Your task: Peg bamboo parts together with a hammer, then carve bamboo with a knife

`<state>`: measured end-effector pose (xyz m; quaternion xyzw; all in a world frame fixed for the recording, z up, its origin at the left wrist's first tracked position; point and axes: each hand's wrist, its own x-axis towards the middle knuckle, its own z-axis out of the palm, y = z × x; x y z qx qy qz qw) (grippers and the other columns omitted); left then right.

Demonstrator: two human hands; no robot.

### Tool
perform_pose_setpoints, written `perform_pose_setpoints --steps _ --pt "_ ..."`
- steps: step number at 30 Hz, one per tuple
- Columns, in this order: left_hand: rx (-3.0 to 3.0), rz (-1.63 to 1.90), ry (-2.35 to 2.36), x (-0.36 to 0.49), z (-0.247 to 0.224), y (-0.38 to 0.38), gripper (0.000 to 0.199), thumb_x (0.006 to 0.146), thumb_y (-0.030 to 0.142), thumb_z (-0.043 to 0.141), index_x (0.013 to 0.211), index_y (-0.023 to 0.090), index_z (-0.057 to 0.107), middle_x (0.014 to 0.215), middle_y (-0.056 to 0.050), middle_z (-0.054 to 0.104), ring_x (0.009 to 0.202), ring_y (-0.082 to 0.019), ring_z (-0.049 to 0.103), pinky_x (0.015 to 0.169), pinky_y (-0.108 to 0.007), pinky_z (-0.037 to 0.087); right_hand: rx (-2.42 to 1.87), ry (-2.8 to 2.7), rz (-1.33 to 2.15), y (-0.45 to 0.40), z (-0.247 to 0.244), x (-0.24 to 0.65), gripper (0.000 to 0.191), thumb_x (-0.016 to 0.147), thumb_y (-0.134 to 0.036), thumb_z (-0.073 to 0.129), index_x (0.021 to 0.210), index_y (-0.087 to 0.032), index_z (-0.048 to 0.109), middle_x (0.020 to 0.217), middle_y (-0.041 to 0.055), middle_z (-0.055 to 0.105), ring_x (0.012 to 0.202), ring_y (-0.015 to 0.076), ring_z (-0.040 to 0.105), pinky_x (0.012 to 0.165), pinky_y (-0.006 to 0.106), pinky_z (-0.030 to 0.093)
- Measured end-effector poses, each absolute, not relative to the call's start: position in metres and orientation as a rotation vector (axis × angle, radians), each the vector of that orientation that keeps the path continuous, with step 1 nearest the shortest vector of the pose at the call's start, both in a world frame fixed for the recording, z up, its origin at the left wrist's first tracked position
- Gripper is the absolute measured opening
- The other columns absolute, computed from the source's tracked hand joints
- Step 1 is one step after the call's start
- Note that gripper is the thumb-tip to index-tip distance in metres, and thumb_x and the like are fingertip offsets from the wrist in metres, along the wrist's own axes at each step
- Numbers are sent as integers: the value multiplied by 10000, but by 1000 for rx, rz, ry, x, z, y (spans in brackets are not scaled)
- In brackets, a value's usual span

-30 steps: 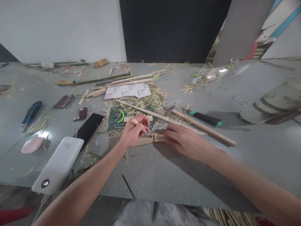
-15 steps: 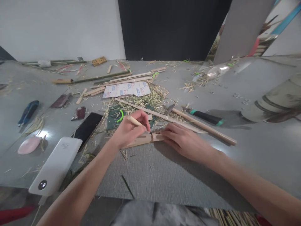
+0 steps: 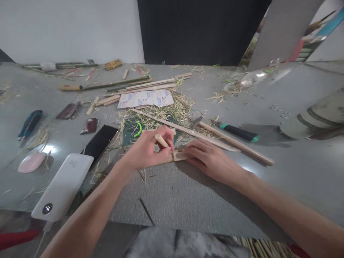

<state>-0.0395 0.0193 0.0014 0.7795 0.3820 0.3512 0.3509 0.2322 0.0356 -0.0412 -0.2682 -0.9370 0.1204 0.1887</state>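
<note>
My left hand is closed round a pale round wooden handle, its end pointing up and toward me. The handle's lower tip is hidden by my fingers, close to a dark joint in a split bamboo piece. That bamboo piece lies flat at the mat's far part. My right hand grips its right end, fingers bent over it. Just beyond my hands, a long bamboo strip lies slantwise next to a hammer with a wooden handle.
A black-and-green handled tool lies right of the hammer. Shavings and printed paper are beyond my hands. At left are a white power bank, a dark phone, and blue pliers. A large bamboo cylinder lies at right.
The wooden handle has tipped more upright, and my left hand has shifted slightly right along the bamboo piece. My right hand stays in place. The view has shifted a little.
</note>
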Motion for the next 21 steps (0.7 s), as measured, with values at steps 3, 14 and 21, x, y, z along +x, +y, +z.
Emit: perform_pose_setpoints --steps 3,14,21 --pt "2048 900 1015 -39 2 19 181 873 75 599 985 217 589 881 16 758 811 -146 725 719 -251 539 -737 -2630 355 36 -42 232 150 1095 -270 550 1186 -185 635 1162 76 645 1054 214 608 917 380 522" --pt "2182 836 1019 -43 -1 21 140 872 81 615 871 201 688 841 14 739 749 -131 678 667 -257 484 -712 -2635 350 38 -42 230 179 1110 -277 519 1159 -178 660 1134 83 643 1034 211 601 912 378 506" --pt "2133 840 984 -42 1 21 150 871 73 612 849 193 698 843 -9 747 772 -154 691 687 -282 511 -694 -2628 362 38 -43 230 184 1112 -279 515 1137 -170 662 1126 82 642 1029 205 599 912 373 505"
